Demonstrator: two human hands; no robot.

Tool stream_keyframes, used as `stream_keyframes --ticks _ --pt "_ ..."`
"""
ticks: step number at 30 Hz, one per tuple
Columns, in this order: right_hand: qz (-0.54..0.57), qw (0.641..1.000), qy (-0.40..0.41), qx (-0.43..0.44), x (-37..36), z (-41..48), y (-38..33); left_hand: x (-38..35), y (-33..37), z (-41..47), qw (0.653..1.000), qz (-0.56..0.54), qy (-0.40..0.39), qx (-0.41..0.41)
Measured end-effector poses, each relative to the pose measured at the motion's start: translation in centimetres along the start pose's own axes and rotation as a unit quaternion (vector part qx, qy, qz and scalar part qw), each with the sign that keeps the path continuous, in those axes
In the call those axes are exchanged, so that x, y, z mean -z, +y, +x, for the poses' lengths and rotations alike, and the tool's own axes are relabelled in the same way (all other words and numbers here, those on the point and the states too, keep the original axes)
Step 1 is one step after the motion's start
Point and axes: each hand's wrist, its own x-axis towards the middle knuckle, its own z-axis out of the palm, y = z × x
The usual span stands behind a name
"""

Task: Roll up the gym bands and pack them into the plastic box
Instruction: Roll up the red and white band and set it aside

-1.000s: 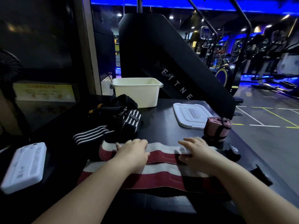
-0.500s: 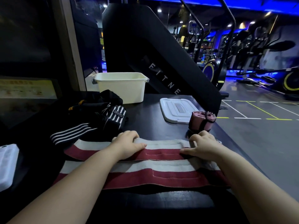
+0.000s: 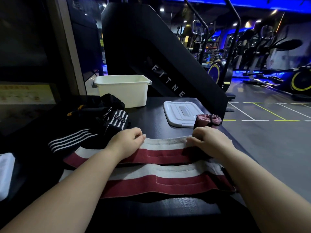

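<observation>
A wide red-and-white striped gym band (image 3: 161, 167) lies flat across the dark table in front of me. My left hand (image 3: 127, 142) pinches its far white edge on the left. My right hand (image 3: 208, 140) grips the same far edge on the right. The edge sags a little between the two hands. A white plastic box (image 3: 123, 89) stands open at the back of the table. Its white lid (image 3: 180, 115) lies flat to the right. A rolled pink band (image 3: 207, 121) sits by the lid, just beyond my right hand.
Black bands with white stripes (image 3: 94, 126) are heaped at the left. A white flat object (image 3: 5, 175) lies at the far left edge. A big black gym machine (image 3: 151, 52) rises behind the table. The table's right edge drops to the gym floor (image 3: 269, 135).
Both hands went from lying on the band to curling round its far edge. The view shifted, so box and lid sit differently in frame.
</observation>
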Motion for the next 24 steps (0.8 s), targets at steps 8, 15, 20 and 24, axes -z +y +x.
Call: stream_keyframes --ticks 8,15,20,24 --pt "0.037 0.999 0.021 -0.024 2.5 -0.1 -1.1 2.5 0.6 -0.1 1.000 -0.003 0.021 -0.004" --pt "0.051 0.995 -0.064 -0.050 1.6 -2.9 -1.4 1.5 0.1 -3.0 0.999 0.006 -0.043 0.020" --pt "0.062 0.992 -0.092 -0.062 0.9 -4.7 -0.8 1.4 0.7 -4.6 0.995 0.049 -0.085 0.034" --pt "0.062 0.992 -0.097 -0.057 0.7 -5.7 -0.8 1.7 0.9 -5.5 0.986 0.096 -0.123 0.050"
